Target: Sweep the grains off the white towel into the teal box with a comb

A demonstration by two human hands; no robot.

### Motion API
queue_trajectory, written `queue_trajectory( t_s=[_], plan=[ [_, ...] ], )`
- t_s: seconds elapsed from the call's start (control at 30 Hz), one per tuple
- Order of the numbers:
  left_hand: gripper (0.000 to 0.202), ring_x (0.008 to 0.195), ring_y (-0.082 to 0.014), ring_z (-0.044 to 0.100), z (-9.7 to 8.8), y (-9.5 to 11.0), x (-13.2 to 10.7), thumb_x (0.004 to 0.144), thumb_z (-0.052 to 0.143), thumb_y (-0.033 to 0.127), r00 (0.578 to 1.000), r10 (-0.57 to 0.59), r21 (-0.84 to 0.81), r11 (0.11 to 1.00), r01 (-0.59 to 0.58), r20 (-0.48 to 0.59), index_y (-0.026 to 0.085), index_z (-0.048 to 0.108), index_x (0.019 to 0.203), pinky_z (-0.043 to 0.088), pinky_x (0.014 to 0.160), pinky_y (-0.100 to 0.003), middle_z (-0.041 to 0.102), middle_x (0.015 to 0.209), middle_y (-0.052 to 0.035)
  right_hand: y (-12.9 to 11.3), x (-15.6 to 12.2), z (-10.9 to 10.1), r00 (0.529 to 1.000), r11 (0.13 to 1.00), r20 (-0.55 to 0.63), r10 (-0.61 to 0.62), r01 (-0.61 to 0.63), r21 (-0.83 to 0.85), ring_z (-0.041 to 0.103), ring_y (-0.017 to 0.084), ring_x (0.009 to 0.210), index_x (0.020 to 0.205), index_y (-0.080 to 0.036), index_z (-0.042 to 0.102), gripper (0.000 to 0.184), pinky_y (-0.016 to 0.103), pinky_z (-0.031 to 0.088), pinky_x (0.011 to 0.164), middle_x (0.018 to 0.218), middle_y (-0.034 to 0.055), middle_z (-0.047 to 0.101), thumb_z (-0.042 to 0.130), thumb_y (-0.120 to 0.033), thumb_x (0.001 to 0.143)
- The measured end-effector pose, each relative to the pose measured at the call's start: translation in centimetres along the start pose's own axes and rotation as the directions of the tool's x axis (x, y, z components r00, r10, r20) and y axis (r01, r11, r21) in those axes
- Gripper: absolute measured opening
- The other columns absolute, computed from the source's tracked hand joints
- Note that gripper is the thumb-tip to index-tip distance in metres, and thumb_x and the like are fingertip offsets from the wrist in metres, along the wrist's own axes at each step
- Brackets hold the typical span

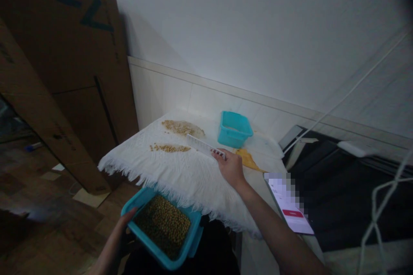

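My left hand (pixel 125 222) grips the left rim of a teal plastic box (pixel 195 228), held tilted below the table's front edge. Yellow-brown beans (pixel 172 221) lie inside it, partly in shadow. In my right hand (pixel 231 166) is a flat white ruler-like strip (pixel 201 145) with dark marks near my fingers. Its far end rests over a white fringed cloth (pixel 151 164). Beside that end lies a short row of beans (pixel 171 148), and farther back a larger bean pile (pixel 182 127), part of it under something see-through.
Another teal box (pixel 234 139) stands at the back of the table near the wall. A yellow piece (pixel 248 159) lies in front of it. To the right are a lit phone (pixel 287 206), black material (pixel 338 202) and white cables (pixel 348 94). A tall cardboard box (pixel 71 51) stands left.
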State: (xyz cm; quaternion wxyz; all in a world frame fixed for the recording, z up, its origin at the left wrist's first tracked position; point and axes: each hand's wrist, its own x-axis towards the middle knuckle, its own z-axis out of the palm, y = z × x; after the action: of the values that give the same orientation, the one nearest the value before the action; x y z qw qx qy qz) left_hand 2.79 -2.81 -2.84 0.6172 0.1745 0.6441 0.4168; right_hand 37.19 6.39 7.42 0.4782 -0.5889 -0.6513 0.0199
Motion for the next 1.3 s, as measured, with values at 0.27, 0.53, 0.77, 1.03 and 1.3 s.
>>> queue_trajectory(
  t_s=[0.27,0.53,0.77,1.03,1.3],
  plan=[
    [0.079,0.098,-0.0398,0.08,-0.3,0.1,-0.2,0.067,0.08,0.075,0.995,-0.074,0.002,0.997,0.074,0.071,0.019,0.069,0.121,0.065,0.07,-0.041,0.079,0.074,-0.0083,-0.2,-0.7,0.9,0.992,0.991,0.011,-0.123,0.122,0.045,0.082,0.024,0.077,0.098,-0.023,0.085,0.018,0.029,0.062,0.073,0.09,0.0064,0.086,0.068,-0.022,0.093],
    [0.045,0.105,-0.0403,0.079,0.3,1.1,1.0,0.066,0.086,0.054,0.997,-0.082,-0.035,0.996,0.082,0.002,0.025,0.072,0.099,0.067,0.084,-0.048,0.08,0.076,-0.0091,-0.5,-0.6,1.0,0.988,0.985,0.004,-0.157,0.156,0.073,0.082,0.023,0.074,0.103,-0.024,0.085,0.02,0.029,0.064,0.074,0.092,0.0047,0.086,0.069,-0.019,0.094],
    [0.062,0.109,-0.0413,0.079,0.5,1.2,-1.5,0.072,0.078,0.068,0.992,-0.106,-0.042,0.993,0.109,0.062,0.024,0.07,0.116,0.066,0.09,-0.052,0.084,0.083,-0.0092,-0.3,-0.6,1.8,0.973,0.964,0.076,-0.219,0.204,0.171,0.084,0.025,0.091,0.104,-0.026,0.086,0.027,0.031,0.066,0.082,0.102,0.0021,0.086,0.068,-0.011,0.091],
    [0.062,0.112,-0.0398,0.078,0.8,2.5,-3.6,0.074,0.078,0.068,0.995,-0.094,-0.032,0.995,0.095,0.033,0.022,0.069,0.114,0.066,0.089,-0.048,0.083,0.086,-0.0096,-1.1,-1.6,0.8,0.975,0.961,0.057,-0.216,0.201,0.19,0.084,0.024,0.087,0.101,-0.025,0.086,0.024,0.031,0.066,0.08,0.098,0.0036,0.086,0.065,-0.017,0.093],
    [0.063,0.104,-0.038,0.079,0.7,2.2,-3.5,0.075,0.076,0.069,0.999,-0.036,-0.028,0.999,0.037,0.02,0.021,0.072,0.115,0.064,0.081,-0.044,0.083,0.087,-0.0113,-1.9,-2.7,-2.5,0.994,0.993,-0.02,-0.108,0.106,-0.046,0.078,0.022,0.062,0.097,-0.021,0.086,0.027,0.027,0.061,0.065,0.079,0.0075,0.084,0.064,-0.035,0.097]
  ],
)
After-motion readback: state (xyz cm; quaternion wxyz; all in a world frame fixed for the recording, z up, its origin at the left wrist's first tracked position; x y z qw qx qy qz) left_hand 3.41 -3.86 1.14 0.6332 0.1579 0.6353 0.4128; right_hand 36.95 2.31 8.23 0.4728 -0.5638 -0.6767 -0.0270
